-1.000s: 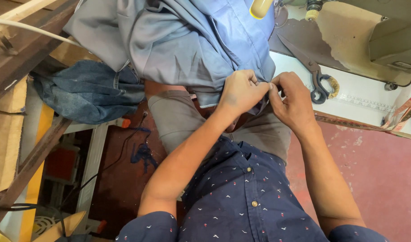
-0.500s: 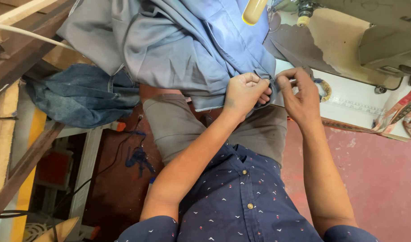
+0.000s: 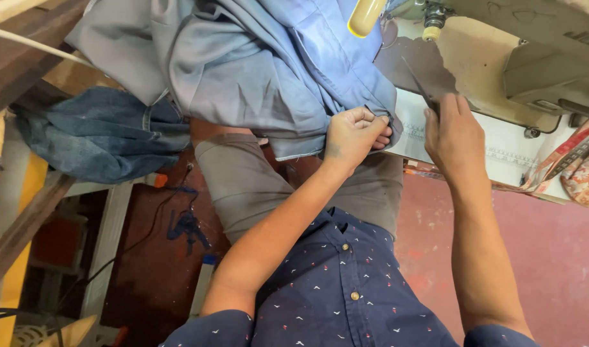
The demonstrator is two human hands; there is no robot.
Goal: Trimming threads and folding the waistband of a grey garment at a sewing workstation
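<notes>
My left hand (image 3: 352, 136) is closed on the hem of a blue-grey garment (image 3: 262, 71), pinching its edge at the front of the white sewing table (image 3: 500, 144). The rest of the garment is heaped up and to the left, over my lap. My right hand (image 3: 454, 132) lies a little to the right on the table, apart from the cloth. Its fingers are wrapped over a pair of scissors (image 3: 415, 78) whose dark blade points up and left from under the fingertips.
A beige sewing machine (image 3: 538, 58) fills the upper right, with a yellow knob (image 3: 365, 16) at its left end. Denim cloth (image 3: 102, 132) hangs at the left by wooden planks. Patterned fabric (image 3: 580, 170) lies at the right table edge. Below is a red floor with cables.
My right hand has left the garment's hem and moved right and up onto the table, over the scissors. My left hand keeps its grip on the cloth.
</notes>
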